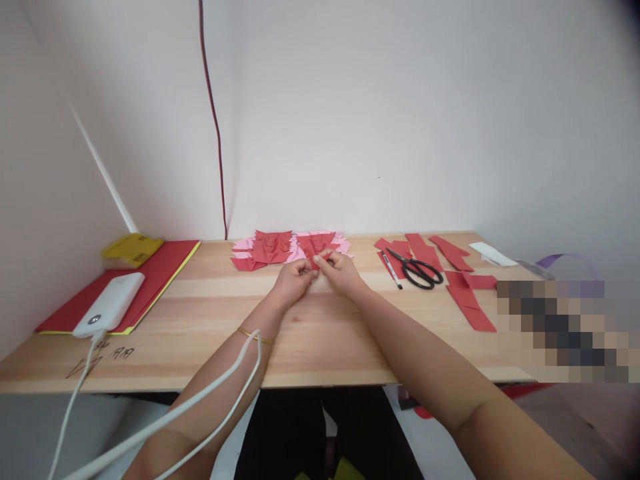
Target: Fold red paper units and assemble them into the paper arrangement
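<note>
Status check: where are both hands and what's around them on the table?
Left hand and right hand together pinch a small red paper piece. Folded paper pile just beyond. Scissors to the right, untouched.

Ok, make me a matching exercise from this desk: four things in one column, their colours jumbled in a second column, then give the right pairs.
Things:
1. scissors
2. power bank
3. box at the far left corner
4. small folded piece pinched by the left hand and right hand

Colours:
A. red
B. white
C. black
D. yellow

Pairs: 1-C, 2-B, 3-D, 4-A
</note>
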Demonstrator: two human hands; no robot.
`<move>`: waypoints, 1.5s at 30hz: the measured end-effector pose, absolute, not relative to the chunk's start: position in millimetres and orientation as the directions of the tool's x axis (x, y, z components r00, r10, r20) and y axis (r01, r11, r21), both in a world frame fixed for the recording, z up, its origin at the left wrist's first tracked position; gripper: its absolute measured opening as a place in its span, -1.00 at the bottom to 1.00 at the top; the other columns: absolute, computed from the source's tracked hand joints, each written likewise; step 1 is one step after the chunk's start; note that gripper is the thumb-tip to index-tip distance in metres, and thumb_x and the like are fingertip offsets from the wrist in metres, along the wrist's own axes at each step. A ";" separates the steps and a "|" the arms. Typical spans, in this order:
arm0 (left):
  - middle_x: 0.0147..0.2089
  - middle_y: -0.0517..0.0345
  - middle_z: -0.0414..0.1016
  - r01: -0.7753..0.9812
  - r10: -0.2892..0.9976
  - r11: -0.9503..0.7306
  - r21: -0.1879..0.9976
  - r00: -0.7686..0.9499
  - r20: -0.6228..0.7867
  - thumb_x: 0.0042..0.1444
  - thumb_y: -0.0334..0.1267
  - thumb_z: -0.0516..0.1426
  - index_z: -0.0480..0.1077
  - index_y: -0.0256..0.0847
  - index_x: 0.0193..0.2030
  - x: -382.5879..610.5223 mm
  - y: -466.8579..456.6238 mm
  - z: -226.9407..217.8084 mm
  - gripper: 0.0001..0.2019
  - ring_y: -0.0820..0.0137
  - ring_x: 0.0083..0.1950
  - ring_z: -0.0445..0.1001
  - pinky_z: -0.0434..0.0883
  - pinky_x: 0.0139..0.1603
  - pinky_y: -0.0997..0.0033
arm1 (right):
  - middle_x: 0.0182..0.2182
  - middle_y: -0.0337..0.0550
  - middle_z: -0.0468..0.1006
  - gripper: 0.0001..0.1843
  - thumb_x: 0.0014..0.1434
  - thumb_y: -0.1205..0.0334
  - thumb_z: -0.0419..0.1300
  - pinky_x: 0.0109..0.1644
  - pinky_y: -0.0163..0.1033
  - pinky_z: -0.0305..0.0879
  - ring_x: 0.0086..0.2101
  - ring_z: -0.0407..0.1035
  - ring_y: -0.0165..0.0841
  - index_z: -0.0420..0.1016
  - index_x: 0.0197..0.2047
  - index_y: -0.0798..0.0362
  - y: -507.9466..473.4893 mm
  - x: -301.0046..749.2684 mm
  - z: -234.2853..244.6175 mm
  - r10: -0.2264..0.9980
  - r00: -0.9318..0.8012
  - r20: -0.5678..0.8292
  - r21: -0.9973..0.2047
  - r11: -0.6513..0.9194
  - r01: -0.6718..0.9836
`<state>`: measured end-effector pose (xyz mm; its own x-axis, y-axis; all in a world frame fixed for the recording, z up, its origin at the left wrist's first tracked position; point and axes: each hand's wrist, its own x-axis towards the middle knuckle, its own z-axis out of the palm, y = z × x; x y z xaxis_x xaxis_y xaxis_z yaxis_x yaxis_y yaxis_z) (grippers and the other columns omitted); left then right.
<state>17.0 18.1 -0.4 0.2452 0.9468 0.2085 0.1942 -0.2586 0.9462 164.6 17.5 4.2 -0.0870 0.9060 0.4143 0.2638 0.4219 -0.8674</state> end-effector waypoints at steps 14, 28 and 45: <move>-0.61 0.33 0.22 0.073 0.975 -0.124 0.990 0.196 0.108 -0.12 -0.21 0.21 0.27 -0.25 -0.51 19.1 15.2 3.2 -0.80 0.58 -0.58 0.12 0.05 -0.54 0.53 | -0.61 -0.32 0.25 -0.64 0.12 -0.02 0.10 -0.44 -0.33 0.04 -0.52 0.15 -0.44 0.20 -0.55 0.03 21.4 166.2 -4.5 0.899 -0.083 0.430 -0.814 0.426 0.396; -0.58 0.31 0.26 0.109 0.964 -0.159 0.981 0.233 0.130 -0.11 -0.16 0.21 0.26 -0.24 -0.52 19.6 12.4 5.5 -0.77 0.56 -0.56 0.15 0.09 -0.50 0.52 | -0.60 -0.33 0.21 -0.65 0.13 0.01 0.06 -0.43 -0.32 0.01 -0.52 0.12 -0.45 0.12 -0.55 0.02 21.5 166.6 -0.4 0.874 -0.100 0.475 -0.765 0.466 0.444; -0.57 0.32 0.21 0.066 0.966 -0.162 0.985 0.216 0.144 -0.10 -0.20 0.22 0.33 -0.24 -0.44 17.9 18.5 -0.1 -0.81 0.56 -0.55 0.15 0.12 -0.51 0.53 | -0.49 -0.25 0.47 -0.81 0.10 0.09 0.14 -0.37 -0.31 0.19 -0.47 0.29 -0.41 0.41 -0.35 0.05 18.0 164.0 0.6 0.911 -0.088 0.404 -0.859 0.410 0.305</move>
<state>17.9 18.5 -0.1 0.2163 0.9657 0.1438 0.0665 -0.1615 0.9846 164.0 18.0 0.6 -0.0880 0.9107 0.4036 0.3053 0.4103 -0.8593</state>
